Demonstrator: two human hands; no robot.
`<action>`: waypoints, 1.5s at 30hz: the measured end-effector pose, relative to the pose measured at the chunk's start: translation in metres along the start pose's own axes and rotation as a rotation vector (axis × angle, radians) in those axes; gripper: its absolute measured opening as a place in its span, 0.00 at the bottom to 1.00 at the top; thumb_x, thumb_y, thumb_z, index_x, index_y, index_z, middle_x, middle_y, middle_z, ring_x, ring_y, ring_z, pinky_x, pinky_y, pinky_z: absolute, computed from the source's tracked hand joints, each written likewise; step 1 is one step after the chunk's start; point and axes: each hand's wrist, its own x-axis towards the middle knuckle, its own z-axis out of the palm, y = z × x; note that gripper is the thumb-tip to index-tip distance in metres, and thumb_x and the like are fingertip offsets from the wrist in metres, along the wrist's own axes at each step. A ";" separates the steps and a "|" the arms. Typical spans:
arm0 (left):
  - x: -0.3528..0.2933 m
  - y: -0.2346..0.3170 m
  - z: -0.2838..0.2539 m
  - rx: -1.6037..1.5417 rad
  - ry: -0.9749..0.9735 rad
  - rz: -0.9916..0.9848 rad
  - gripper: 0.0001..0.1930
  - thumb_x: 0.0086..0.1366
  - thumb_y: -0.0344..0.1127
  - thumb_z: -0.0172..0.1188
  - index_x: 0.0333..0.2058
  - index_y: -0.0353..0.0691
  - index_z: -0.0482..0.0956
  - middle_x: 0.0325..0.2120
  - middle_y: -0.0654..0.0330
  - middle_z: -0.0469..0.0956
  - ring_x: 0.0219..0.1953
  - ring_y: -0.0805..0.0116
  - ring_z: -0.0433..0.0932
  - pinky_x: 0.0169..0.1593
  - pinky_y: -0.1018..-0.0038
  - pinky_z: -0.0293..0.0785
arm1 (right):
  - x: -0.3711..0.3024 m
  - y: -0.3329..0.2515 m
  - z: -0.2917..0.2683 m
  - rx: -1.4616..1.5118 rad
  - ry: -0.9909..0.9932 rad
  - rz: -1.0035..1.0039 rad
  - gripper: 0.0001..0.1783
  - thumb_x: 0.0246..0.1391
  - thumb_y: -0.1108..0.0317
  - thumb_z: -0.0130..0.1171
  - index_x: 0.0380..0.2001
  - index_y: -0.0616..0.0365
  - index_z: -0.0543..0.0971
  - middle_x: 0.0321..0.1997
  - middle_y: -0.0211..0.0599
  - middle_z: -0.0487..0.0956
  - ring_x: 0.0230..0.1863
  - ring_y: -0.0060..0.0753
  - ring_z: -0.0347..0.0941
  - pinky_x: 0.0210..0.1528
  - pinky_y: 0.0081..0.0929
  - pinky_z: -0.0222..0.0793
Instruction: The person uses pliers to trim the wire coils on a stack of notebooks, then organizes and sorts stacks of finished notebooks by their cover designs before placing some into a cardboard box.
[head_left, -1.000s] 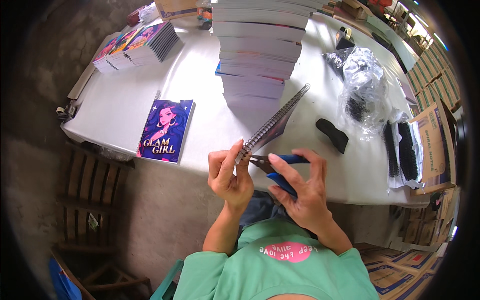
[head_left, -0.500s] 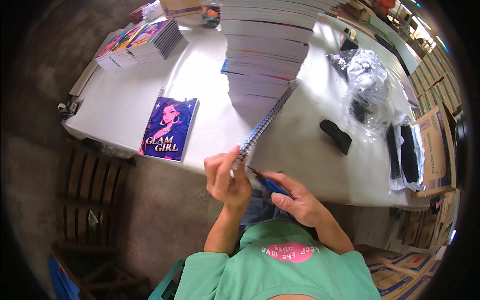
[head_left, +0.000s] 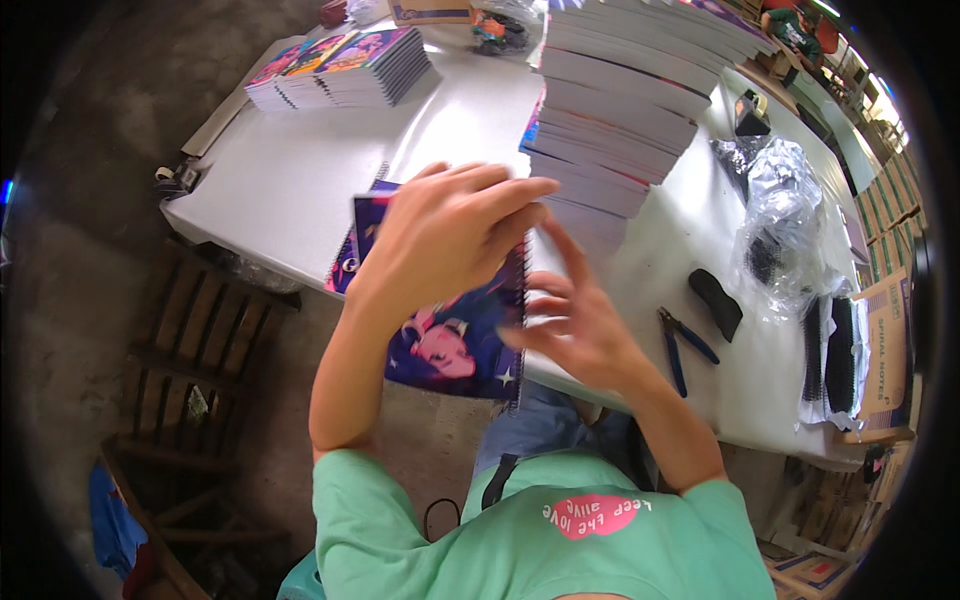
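Note:
A spiral notebook [head_left: 450, 350] with a dark blue and pink illustrated cover hangs upside down over the table's front edge, its coil on the right. My left hand [head_left: 450, 230] lies across its upper part and is closed on it; the thumb is hidden. Beside the coil, my right hand [head_left: 580, 330] has its fingers spread, the index reaching up to the left fingertips and the thumb blurred near the cover. Blue-handled cutting pliers [head_left: 685, 345] rest on the table to the right, jaws away from me. Another spiral notebook [head_left: 342, 270] lies partly hidden behind the held one.
A tall stack of notebooks [head_left: 620, 120] rises at the far middle. Shorter stacks [head_left: 340, 75] stand at the far left. To the right are a black curved piece [head_left: 715, 303], clear plastic bags [head_left: 780, 220] and an open carton [head_left: 885, 350]. A wooden chair [head_left: 205, 350] stands at left.
The pliers have left my right hand and now lie on the table. The notebook has turned from edge-on to cover-up, and my left hand has moved up over it. The view has shifted.

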 end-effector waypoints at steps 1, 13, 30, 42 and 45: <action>0.013 -0.007 0.004 0.041 -0.108 0.048 0.22 0.54 0.33 0.61 0.49 0.52 0.75 0.25 0.63 0.71 0.30 0.68 0.69 0.39 0.72 0.61 | 0.029 0.015 0.011 0.033 0.044 -0.109 0.47 0.49 0.67 0.62 0.64 0.59 0.44 0.43 0.51 0.76 0.40 0.32 0.75 0.39 0.25 0.71; -0.184 -0.144 0.057 0.163 -0.144 -1.004 0.26 0.64 0.48 0.48 0.58 0.46 0.63 0.59 0.53 0.60 0.61 0.58 0.57 0.60 0.54 0.51 | 0.164 0.097 0.040 -0.066 0.141 0.197 0.69 0.36 0.72 0.68 0.57 0.71 0.18 0.43 0.54 0.75 0.30 0.41 0.79 0.19 0.31 0.79; -0.182 -0.140 0.059 0.259 0.235 -0.923 0.20 0.62 0.40 0.53 0.50 0.37 0.73 0.49 0.49 0.71 0.53 0.52 0.67 0.56 0.64 0.63 | 0.039 -0.082 -0.045 -0.682 0.392 -0.777 0.16 0.40 0.77 0.66 0.36 0.51 0.81 0.28 0.26 0.80 0.25 0.20 0.75 0.22 0.14 0.67; 0.143 -0.006 0.030 0.035 0.641 0.108 0.28 0.57 0.48 0.60 0.51 0.33 0.71 0.51 0.46 0.70 0.54 0.47 0.68 0.57 0.61 0.61 | 0.080 -0.165 -0.254 -0.461 0.590 0.067 0.30 0.41 0.39 0.64 0.34 0.56 0.79 0.34 0.28 0.76 0.33 0.24 0.70 0.37 0.35 0.66; 0.159 -0.002 0.041 -0.059 0.543 0.060 0.27 0.58 0.50 0.59 0.48 0.34 0.74 0.48 0.43 0.72 0.54 0.45 0.68 0.56 0.60 0.63 | 0.070 -0.185 -0.248 -0.762 0.678 0.025 0.26 0.38 0.46 0.69 0.33 0.57 0.79 0.32 0.28 0.76 0.32 0.24 0.70 0.33 0.30 0.67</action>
